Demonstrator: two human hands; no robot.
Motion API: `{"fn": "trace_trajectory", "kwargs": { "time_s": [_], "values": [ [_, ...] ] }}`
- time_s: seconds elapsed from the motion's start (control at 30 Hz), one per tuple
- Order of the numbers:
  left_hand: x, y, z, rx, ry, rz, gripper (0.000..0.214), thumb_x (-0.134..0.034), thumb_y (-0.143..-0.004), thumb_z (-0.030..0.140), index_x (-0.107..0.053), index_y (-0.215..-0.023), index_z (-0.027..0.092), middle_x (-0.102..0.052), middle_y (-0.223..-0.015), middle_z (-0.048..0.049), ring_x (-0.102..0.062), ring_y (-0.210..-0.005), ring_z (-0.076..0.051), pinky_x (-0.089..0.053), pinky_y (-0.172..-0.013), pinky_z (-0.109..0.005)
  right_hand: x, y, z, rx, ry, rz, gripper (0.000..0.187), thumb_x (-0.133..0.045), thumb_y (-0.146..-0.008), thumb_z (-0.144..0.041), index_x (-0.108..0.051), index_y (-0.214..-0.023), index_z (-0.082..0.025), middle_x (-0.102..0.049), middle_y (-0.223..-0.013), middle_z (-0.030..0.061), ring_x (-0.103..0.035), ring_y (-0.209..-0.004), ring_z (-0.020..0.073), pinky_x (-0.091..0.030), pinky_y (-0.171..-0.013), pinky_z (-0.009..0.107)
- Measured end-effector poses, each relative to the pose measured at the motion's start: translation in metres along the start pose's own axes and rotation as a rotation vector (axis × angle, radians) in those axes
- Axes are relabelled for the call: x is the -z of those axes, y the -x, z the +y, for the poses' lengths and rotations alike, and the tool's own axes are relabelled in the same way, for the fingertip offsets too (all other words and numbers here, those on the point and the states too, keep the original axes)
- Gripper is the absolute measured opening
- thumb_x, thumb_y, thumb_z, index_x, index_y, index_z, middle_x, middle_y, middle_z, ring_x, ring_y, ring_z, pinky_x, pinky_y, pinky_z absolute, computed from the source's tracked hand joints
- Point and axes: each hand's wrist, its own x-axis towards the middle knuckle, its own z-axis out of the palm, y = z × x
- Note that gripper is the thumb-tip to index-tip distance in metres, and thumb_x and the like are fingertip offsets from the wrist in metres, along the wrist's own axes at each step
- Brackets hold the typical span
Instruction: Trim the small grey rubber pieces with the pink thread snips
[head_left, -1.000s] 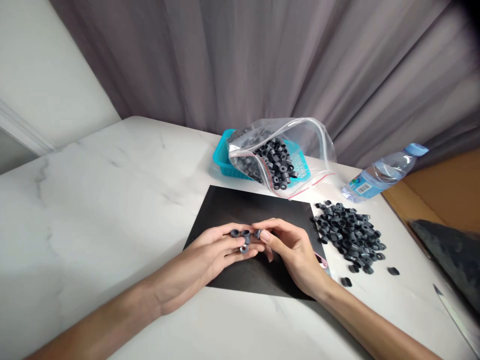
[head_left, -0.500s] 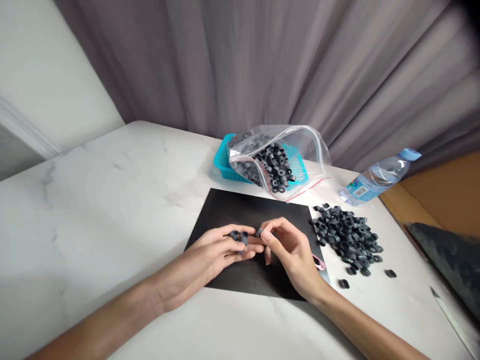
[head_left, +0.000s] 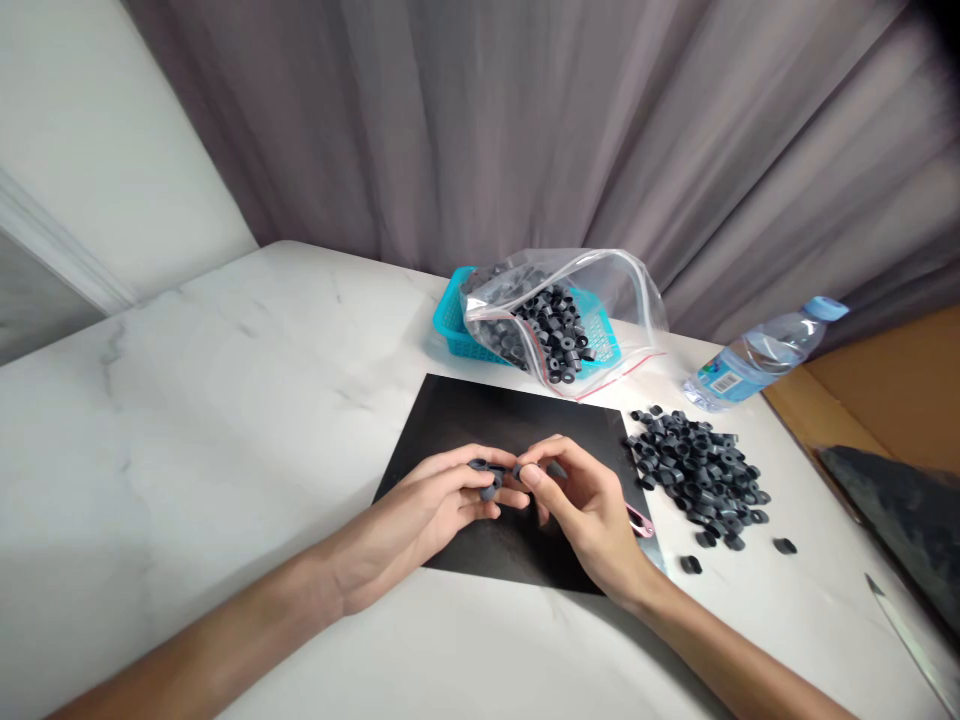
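Over the black mat (head_left: 480, 410), my left hand (head_left: 442, 500) is closed around a few small dark grey ring-shaped caps (head_left: 491, 485), which lie among its fingers. My right hand (head_left: 581, 510) pinches one more dark cap (head_left: 519, 470) between thumb and forefinger, close against the left fingertips. Whether that cap touches the others I cannot tell. A pile of the same caps (head_left: 697, 475) lies on the table just right of the mat. Partly hidden behind my right wrist is a pink-handled tool (head_left: 640, 522) on the mat's edge.
A turquoise basket (head_left: 450, 335) stands behind the mat with an open zip bag (head_left: 634, 290) of caps in it. To the right is a water bottle (head_left: 765, 355). Two loose caps lie off the pile, and a pointed blade-like strip (head_left: 900, 630) is near the right edge.
The caps in my left hand have shifted and tilted between the fingers. My right hand has brought its pinched cap right up to the left fingertips. The view has moved slightly.
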Motion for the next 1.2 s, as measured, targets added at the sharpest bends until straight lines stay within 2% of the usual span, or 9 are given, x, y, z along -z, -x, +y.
{"fn": "trace_trajectory", "kwargs": {
  "time_s": [0.27,0.43,0.57,0.77,0.9,1.1,1.2],
  "values": [
    [0.001,0.001,-0.001,0.001,0.052,-0.031,0.022,-0.058,-0.097,0.017,-0.075,-0.111,0.015,-0.072,-0.108,-0.0089,-0.062,-0.107,-0.022,-0.043,-0.104,-0.037,0.001,0.001,-0.009,0.119,0.205,-0.030,0.013,-0.064,-0.098,-0.036,-0.073,-0.103,-0.027,-0.060,-0.096,0.0039,-0.054,-0.078,0.0160,-0.046,-0.067,0.030],
    [0.001,0.003,0.000,0.034,-0.081,-0.047,0.024,-0.057,-0.100,0.022,-0.070,-0.119,0.016,-0.071,-0.106,-0.0070,-0.061,-0.105,-0.021,-0.042,-0.102,-0.035,0.008,-0.001,-0.010,0.148,0.322,-0.116,0.012,-0.070,-0.094,-0.036,-0.074,-0.097,-0.025,-0.059,-0.091,0.0032,-0.054,-0.078,0.0160,-0.045,-0.065,0.030],
    [0.002,0.003,0.000,0.054,-0.142,-0.044,0.029,-0.058,-0.100,0.026,-0.067,-0.127,0.017,-0.070,-0.110,-0.0076,-0.060,-0.109,-0.021,-0.039,-0.105,-0.036,0.009,-0.002,-0.009,0.123,0.354,-0.122,0.016,-0.068,-0.096,-0.039,-0.073,-0.094,-0.023,-0.062,-0.093,0.0044,-0.058,-0.082,0.0173,-0.044,-0.064,0.030],
    [0.004,0.001,0.000,0.055,-0.050,-0.051,0.027,-0.063,-0.097,0.022,-0.071,-0.123,0.018,-0.073,-0.109,-0.0076,-0.062,-0.108,-0.021,-0.043,-0.101,-0.035,0.008,-0.003,-0.011,0.035,0.283,-0.136,0.022,-0.063,-0.098,-0.043,-0.068,-0.094,-0.022,-0.060,-0.094,0.0047,-0.057,-0.085,0.0179,-0.046,-0.069,0.030],
    [0.003,0.001,0.002,0.059,0.027,-0.068,0.024,-0.063,-0.096,0.016,-0.077,-0.115,0.019,-0.076,-0.105,-0.0065,-0.064,-0.103,-0.019,-0.045,-0.095,-0.032,0.010,-0.004,-0.010,-0.042,0.165,-0.129,0.023,-0.064,-0.097,-0.045,-0.068,-0.093,-0.022,-0.058,-0.095,0.0035,-0.055,-0.078,0.0149,-0.045,-0.062,0.027],
    [0.003,0.000,0.004,0.048,0.023,-0.114,0.031,-0.056,-0.097,0.012,-0.076,-0.119,0.020,-0.076,-0.102,-0.0060,-0.065,-0.098,-0.018,-0.045,-0.092,-0.031,0.010,-0.004,-0.008,-0.042,0.092,-0.121,0.022,-0.067,-0.095,-0.044,-0.069,-0.091,-0.022,-0.056,-0.092,0.0026,-0.054,-0.074,0.0132,-0.044,-0.058,0.024],
    [0.004,0.000,0.003,0.044,0.016,-0.116,0.031,-0.056,-0.097,0.012,-0.076,-0.119,0.020,-0.076,-0.106,-0.0067,-0.065,-0.103,-0.019,-0.045,-0.093,-0.031,0.011,-0.005,-0.009,-0.041,0.056,-0.116,0.021,-0.069,-0.094,-0.042,-0.070,-0.090,-0.022,-0.055,-0.089,0.0014,-0.052,-0.070,0.0115,-0.043,-0.058,0.024]
  ]
}}
